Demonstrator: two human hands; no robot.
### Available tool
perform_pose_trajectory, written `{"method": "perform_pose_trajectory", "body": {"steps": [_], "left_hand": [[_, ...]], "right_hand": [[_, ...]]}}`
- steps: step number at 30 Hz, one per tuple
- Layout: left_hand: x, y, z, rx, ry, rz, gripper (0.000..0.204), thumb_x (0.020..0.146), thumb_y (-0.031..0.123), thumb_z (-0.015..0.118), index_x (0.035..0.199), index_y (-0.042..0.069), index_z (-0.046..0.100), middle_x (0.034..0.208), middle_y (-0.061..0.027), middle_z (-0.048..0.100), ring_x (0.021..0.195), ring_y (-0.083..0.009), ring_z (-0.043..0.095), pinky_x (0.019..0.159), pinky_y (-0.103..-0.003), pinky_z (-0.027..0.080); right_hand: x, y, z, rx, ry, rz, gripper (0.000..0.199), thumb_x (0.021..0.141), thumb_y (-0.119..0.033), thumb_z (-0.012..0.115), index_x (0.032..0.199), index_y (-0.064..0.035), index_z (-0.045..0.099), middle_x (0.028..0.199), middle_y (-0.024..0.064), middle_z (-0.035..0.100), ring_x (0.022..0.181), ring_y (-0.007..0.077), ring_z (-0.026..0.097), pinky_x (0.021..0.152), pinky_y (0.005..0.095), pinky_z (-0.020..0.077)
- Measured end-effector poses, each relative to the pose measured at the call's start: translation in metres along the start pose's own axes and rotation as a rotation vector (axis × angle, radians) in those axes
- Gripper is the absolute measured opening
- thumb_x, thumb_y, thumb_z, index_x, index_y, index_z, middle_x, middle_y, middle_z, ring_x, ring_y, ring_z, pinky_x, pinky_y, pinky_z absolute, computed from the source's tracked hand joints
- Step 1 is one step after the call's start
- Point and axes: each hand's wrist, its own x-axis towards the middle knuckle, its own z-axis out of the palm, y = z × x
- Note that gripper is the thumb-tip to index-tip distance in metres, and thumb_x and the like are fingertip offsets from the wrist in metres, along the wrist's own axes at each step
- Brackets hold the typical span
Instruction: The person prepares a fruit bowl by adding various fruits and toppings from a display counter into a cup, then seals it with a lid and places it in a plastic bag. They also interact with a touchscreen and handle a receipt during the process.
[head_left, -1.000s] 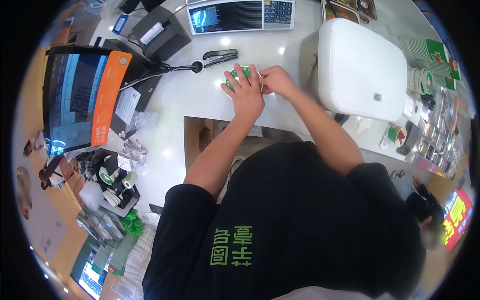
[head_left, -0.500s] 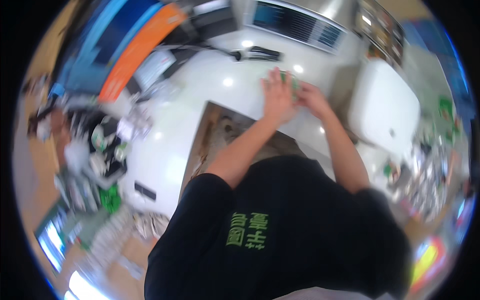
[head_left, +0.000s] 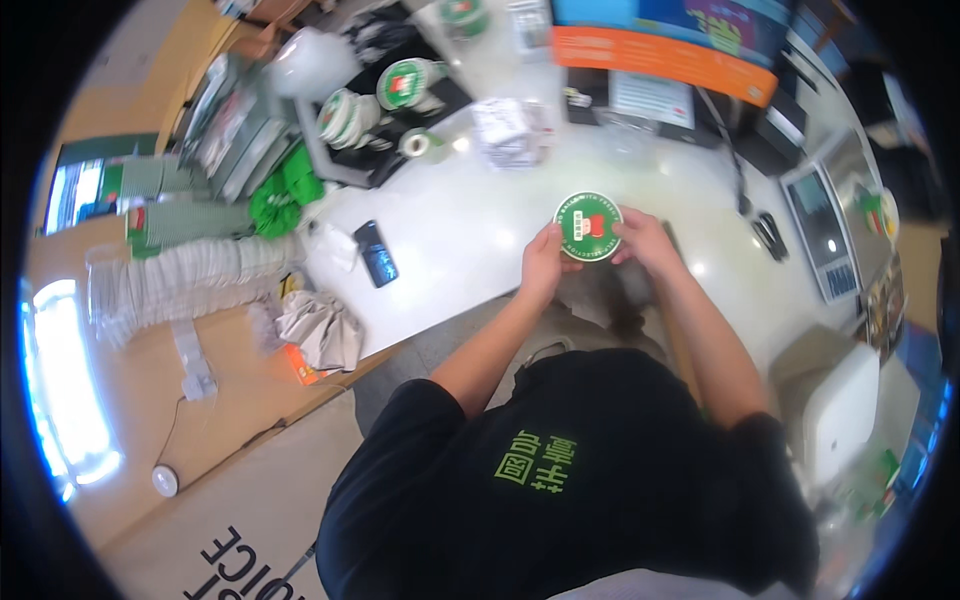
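Pinching a round green lid (head_left: 588,227) at opposite rims above the white tabletop (head_left: 460,240), left hand (head_left: 541,262) and right hand (head_left: 645,243) should keep even, level pressure.

A glossy white counter (head_left: 470,230) stands beside a tan floor (head_left: 230,440).

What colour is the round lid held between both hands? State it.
Green rim, white centre with a small red mark: the round lid, clearest in the head view.
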Motion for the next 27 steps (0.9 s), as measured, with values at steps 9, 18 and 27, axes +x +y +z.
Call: {"method": "perform_pose_trajectory", "body": {"steps": [9, 18, 27], "left_hand": [[0.044, 0.032, -0.165, 0.193, 0.164, -0.009, 0.040, 0.097, 0.027, 0.060, 0.122, -0.003, 0.059, 0.095, -0.0080, 0.067, 0.070, -0.0158, 0.065, 0.064, -0.028, 0.054], [0.124, 0.328, -0.433, 1.763, 1.041, 1.233, 0.044, 0.094, 0.023, 0.059, 0.125, -0.006, 0.051, 0.124, -0.0235, 0.059, 0.119, -0.0374, 0.054, 0.103, -0.050, 0.041], [0.093, 0.336, -0.458, 1.791, 0.982, 1.172, 0.029, 0.089, 0.023, 0.063, 0.107, 0.001, 0.065, 0.096, -0.0163, 0.069, 0.096, -0.0306, 0.065, 0.091, -0.046, 0.049]], "right_hand": [[0.094, 0.006, 0.124, 0.000, -0.025, 0.069, 0.036, 0.096, -0.008, 0.050, 0.131, -0.0004, 0.054, 0.098, 0.0109, 0.067, 0.069, 0.0156, 0.067, 0.056, 0.0264, 0.0577], [0.059, 0.039, 0.123, 0.135, 0.273, 0.109, 0.054, 0.100, -0.029, 0.054, 0.142, 0.0010, 0.039, 0.127, 0.0173, 0.058, 0.094, 0.0227, 0.068, 0.081, 0.0336, 0.0569], [-0.019, 0.030, 0.101, -0.040, 0.336, 0.069, 0.046, 0.100, -0.027, 0.053, 0.135, 0.0025, 0.048, 0.123, 0.0147, 0.061, 0.092, 0.0185, 0.066, 0.077, 0.0283, 0.0543]]}}
